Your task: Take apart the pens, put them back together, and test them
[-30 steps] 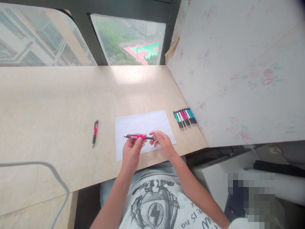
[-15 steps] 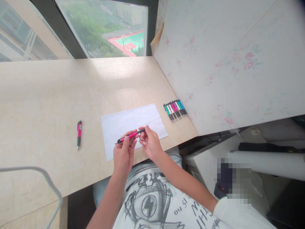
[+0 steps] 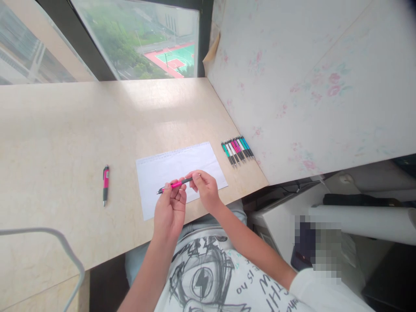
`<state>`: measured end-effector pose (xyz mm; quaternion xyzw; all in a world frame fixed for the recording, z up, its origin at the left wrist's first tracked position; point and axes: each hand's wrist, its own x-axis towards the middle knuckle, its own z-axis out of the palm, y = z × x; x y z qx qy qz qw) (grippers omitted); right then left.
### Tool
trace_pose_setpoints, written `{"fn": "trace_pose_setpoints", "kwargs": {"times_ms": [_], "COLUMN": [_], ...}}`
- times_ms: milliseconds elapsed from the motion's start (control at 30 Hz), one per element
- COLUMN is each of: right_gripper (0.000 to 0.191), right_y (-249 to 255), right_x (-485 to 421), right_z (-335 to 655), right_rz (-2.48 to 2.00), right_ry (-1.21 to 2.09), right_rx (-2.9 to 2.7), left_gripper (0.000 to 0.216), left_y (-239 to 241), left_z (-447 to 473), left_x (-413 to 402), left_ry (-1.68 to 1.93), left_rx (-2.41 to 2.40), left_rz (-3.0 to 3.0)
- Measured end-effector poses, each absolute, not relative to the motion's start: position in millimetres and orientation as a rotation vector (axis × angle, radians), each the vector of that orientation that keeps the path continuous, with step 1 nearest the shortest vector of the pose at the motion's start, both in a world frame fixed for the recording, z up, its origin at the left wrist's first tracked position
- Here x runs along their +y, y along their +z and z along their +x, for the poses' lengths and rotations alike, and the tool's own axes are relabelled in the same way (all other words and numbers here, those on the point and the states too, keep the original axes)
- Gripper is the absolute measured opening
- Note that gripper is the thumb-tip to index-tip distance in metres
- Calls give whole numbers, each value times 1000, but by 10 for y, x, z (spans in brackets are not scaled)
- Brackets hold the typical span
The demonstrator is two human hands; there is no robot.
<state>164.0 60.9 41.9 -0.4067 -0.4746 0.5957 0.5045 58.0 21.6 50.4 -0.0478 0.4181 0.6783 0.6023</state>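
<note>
A pink pen with a black grip (image 3: pixel 176 185) is held between both hands above a white sheet of paper (image 3: pixel 175 162). My left hand (image 3: pixel 170 206) pinches its pink barrel near the clicker end, palm partly turned up. Around the black grip near the tip, the thumb and fingers of my right hand (image 3: pixel 205 187) are closed. Faint lines of writing run along the paper's top edge. To the left, a second pink and black pen (image 3: pixel 106 185) lies by itself on the table.
Several pens in green, white, pink, purple and blue (image 3: pixel 237 151) lie side by side by the flowered wall (image 3: pixel 292 95). A grey cable or bar (image 3: pixel 61 238) curves over the lower left of the table (image 3: pixel 65 143). A window (image 3: pixel 139 43) stands behind.
My right hand has shifted its hold farther along the black grip, covering more of it near the tip. The left fingers have opened slightly below the barrel. The view has moved a little.
</note>
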Motion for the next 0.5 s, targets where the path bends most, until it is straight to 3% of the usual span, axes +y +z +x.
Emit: {"fn": "trace_pose_setpoints", "kwargs": {"times_ms": [167, 367, 500], "right_gripper": [22, 14, 28], "right_y": [276, 321, 409], "right_x": [726, 841, 886], "right_z": [1788, 1997, 2034], "right_rz": [-992, -945, -912], "right_ry": [1579, 1393, 1368], "right_rx": [-1202, -1677, -1779], "left_gripper": [20, 22, 21], "left_y": [428, 402, 421], "left_z": [506, 456, 456], "left_x": [159, 106, 96], "left_ry": [1562, 1553, 1555], "left_rx": [1076, 1107, 1106], "left_rz": [100, 119, 142]}}
